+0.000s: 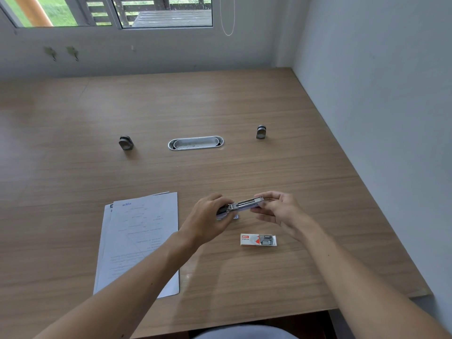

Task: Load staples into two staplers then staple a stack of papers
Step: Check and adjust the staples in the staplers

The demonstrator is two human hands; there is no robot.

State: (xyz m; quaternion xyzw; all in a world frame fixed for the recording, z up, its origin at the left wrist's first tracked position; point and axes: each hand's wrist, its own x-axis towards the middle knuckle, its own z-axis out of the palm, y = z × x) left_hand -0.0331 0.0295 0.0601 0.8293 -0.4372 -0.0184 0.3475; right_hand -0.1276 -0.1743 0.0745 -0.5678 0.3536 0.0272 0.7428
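Above the wooden table [244, 118] I hold a stapler [244, 204] that lies open, its metal staple channel facing up. My left hand [208, 223] grips its dark rear end. My right hand [281, 211] pinches the front end of the channel. A small white object lies on the table just under the stapler, mostly hidden. An open white and red staple box [258, 240] with grey staples showing lies just below my right hand. A stack of printed papers [144, 241] lies flat to the left of my left forearm. Only one stapler is visible.
A metal cable grommet [195, 143] is set into the table's middle, with two small metal clamps [126, 143] [261, 132] on either side. A white wall borders the table on the right. The table's front edge is near my body.
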